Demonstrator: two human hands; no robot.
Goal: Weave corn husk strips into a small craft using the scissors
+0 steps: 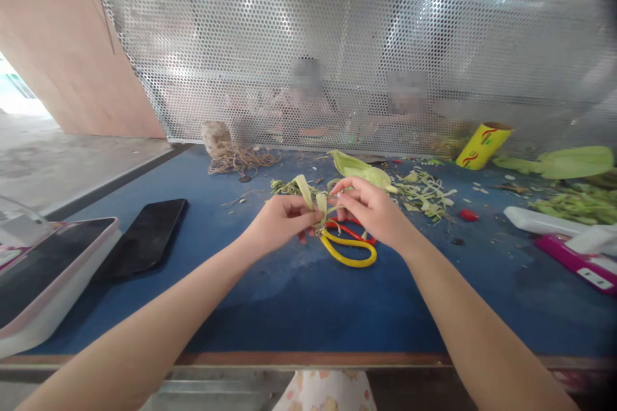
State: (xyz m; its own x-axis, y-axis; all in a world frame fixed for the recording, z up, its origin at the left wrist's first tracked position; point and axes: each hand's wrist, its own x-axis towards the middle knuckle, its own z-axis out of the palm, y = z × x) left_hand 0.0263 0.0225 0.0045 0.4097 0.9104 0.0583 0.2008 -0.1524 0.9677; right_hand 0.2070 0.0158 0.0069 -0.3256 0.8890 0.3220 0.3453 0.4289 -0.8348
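Note:
My left hand (pixel 284 221) pinches a pale green corn husk strip (pixel 322 203) between thumb and fingers, and its flat ends stick up above the fingertips. Close by on the right, my right hand (pixel 369 209) has its fingers closed at the strip's thin side; the exact hold is partly hidden. Under both hands lies a pair of scissors (pixel 349 262) with one yellow and one red handle, its blades covered from view. Just behind the hands are a broad green husk leaf (pixel 361 170) and shredded husk strips (pixel 424 192).
On the left of the blue table (pixel 299 321) are a black phone (pixel 149 234), a pale-rimmed case (pixel 62 270) and a twine bundle (pixel 241 159). At right lie a yellow tube (pixel 483 146), a red piece (pixel 468 215) and a magenta power strip (pixel 578 260). A perforated metal screen (pixel 337 32) stands behind.

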